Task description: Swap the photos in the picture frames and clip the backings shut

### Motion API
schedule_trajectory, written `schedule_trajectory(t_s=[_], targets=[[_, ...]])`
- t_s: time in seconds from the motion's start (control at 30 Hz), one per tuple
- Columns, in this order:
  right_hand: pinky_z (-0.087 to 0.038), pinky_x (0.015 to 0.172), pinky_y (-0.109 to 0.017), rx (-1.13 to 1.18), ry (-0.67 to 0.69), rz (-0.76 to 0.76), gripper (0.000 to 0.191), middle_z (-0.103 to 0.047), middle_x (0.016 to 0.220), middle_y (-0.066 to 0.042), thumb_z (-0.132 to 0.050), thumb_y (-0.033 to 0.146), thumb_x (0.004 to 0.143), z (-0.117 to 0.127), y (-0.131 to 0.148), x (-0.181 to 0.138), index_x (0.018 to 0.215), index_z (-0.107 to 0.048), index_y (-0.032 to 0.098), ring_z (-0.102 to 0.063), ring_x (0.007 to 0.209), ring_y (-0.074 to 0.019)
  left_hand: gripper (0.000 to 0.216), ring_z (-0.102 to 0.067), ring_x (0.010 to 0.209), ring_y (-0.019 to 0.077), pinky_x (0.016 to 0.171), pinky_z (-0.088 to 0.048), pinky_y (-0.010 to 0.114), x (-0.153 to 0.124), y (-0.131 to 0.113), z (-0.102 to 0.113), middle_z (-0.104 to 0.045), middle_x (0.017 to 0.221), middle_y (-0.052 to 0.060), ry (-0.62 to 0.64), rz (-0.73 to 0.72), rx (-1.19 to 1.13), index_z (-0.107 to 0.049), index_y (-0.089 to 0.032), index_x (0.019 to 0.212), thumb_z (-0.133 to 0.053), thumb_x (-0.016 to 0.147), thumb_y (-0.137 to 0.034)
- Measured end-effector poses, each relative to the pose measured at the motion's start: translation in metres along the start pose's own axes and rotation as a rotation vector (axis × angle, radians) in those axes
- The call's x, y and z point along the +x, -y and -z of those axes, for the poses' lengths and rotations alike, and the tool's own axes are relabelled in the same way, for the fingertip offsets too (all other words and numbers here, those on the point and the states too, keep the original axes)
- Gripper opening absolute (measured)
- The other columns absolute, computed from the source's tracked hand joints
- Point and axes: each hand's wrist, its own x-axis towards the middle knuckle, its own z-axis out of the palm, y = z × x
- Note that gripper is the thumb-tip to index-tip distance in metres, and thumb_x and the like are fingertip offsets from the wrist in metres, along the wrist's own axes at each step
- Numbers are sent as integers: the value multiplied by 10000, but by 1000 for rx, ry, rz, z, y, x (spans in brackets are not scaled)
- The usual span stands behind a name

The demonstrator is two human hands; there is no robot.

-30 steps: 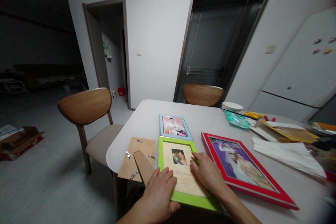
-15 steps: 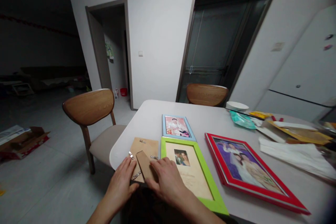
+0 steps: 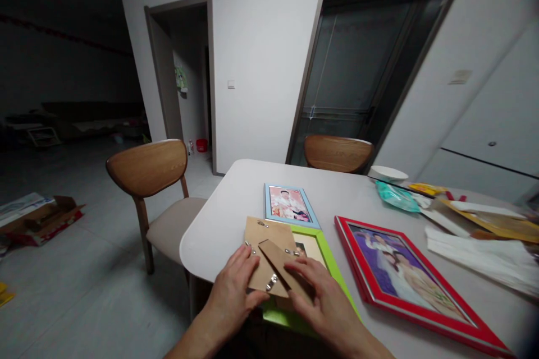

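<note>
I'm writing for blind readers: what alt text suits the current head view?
Left hand and right hand hold a brown board with metal clips over a green frame on a table. A blue-framed photo lies beyond the frame, a red-framed photo to its right.

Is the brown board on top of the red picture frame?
No, the left hand and right hand hold the brown board over the green frame, apart from the red frame.
</note>
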Motion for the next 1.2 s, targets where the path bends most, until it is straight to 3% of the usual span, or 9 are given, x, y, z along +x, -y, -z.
schedule_trajectory(t_s=[0.2,0.43,0.57,0.73,0.93,1.2], targets=[[-355,893,-370,-111,53,-142,349,-518,1084,-105,-464,300,677,29,-39,-33,984,-585,186,-468,1019,-216,424,-395,1127,229,967,-313,350,8,-34,-28,-461,1211,106,189,-61,-44,-517,-158,1012,-669,628,-256],[-344,895,-373,-212,42,-79,361,-530,1096,-102,-442,290,696,15,-54,-36,1010,-587,183,-467,1026,-215,300,-390,1127,227,982,-263,376,6,-37,-37,-485,1189,96,243,-44,66,-532,-157,974,-608,695,-237],[-352,858,-392,-273,-11,-40,321,-558,1053,-94,-455,271,693,6,-55,-34,969,-604,204,-482,989,-225,393,-326,1179,227,1000,-227,388,3,-33,-35,-432,1243,115,303,-57,71,-492,-149,1066,-588,714,-296],[-356,842,-388,-295,-8,2,297,-539,1061,-90,-454,272,717,8,-48,-31,974,-591,218,-468,987,-219,621,-277,1205,251,1010,-200,404,0,-28,-34,-380,1275,154,339,-87,54,-462,-117,1099,-685,594,-401],[-336,851,-389,-297,126,226,259,-500,1101,-50,-414,252,777,11,-31,-31,962,-587,305,-406,1043,-211,418,-281,1204,249,1003,-221,389,0,-27,-36,-383,1273,151,326,-69,24,-545,-140,877,-734,549,-317],[-321,878,-412,-327,175,311,285,-471,1165,-39,-447,292,765,15,-33,-39,1033,-542,313,-372,1086,-224,371,-289,1199,252,997,-233,388,1,-23,-38,-399,1264,144,310,-62,0,-549,-152,813,-740,544,-322]])
